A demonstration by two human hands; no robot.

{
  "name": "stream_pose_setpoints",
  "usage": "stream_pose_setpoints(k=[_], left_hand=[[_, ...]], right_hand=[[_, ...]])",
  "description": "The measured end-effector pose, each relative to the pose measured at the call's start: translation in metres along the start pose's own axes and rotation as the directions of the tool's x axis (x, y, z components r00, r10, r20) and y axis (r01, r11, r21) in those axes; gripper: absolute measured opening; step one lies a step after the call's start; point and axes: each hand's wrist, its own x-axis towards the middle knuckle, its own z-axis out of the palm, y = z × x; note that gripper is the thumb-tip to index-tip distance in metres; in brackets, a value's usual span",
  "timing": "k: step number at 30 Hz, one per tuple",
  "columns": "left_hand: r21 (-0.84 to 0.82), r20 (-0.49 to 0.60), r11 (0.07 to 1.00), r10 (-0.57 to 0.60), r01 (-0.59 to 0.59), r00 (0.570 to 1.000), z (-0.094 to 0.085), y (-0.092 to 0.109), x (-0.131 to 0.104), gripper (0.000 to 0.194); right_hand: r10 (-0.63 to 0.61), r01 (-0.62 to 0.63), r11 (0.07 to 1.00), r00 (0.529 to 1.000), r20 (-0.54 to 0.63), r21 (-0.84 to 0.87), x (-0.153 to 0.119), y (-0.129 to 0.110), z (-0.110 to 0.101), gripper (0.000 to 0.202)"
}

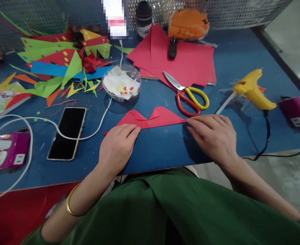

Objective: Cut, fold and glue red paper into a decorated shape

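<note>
A folded red paper (153,119) with two peaks and a notch between them lies near the table's front edge. My left hand (117,144) rests over its left part, fingers close together and pressing the paper's lower edge against the table. At the pointed right end, my right hand (213,136) pinches the tip between thumb and fingers. Just beyond the paper lie scissors (182,90) with one red and one yellow handle, blades slightly apart. The fingers of my left hand partly hide the paper's left end.
Behind are red paper sheets (185,64), a clear bowl (121,83) with paper bits, and coloured scraps (52,64). A phone (68,132) under a white cable lies left. On the right are a yellow glue gun (253,89) and a purple box (296,112).
</note>
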Motion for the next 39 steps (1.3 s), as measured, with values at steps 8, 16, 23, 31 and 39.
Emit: stream_pose_setpoints(k=[8, 16, 23, 31, 39], left_hand=[[-0.006, 0.000, 0.998, -0.055, 0.055, 0.998, -0.002, -0.001, 0.001, 0.021], [-0.022, -0.015, 0.996, -0.092, 0.092, 0.996, -0.004, 0.003, 0.005, 0.017], [-0.078, -0.014, 0.997, -0.014, 0.013, 1.000, -0.002, 0.011, 0.012, 0.019], [-0.085, -0.034, 0.996, -0.009, 0.007, 0.999, 0.000, 0.013, 0.011, 0.017], [-0.131, -0.014, 0.989, -0.064, 0.062, 0.998, 0.001, 0.012, 0.009, 0.018]], right_hand=[[-0.364, 0.369, 0.926, 0.929, 0.071, -0.082, 0.034, -0.009, 0.016, 0.020], [-0.376, 0.378, 0.925, 0.924, 0.067, -0.026, 0.031, -0.016, 0.018, 0.027], [-0.328, 0.330, 0.943, 0.942, 0.066, -0.033, 0.019, -0.029, 0.007, 0.023], [-0.093, 0.080, 0.977, 0.994, 0.058, 0.198, 0.020, -0.049, 0.011, 0.014], [0.016, -0.060, 0.941, 0.991, 0.133, 0.332, 0.040, -0.074, 0.020, 0.016]])
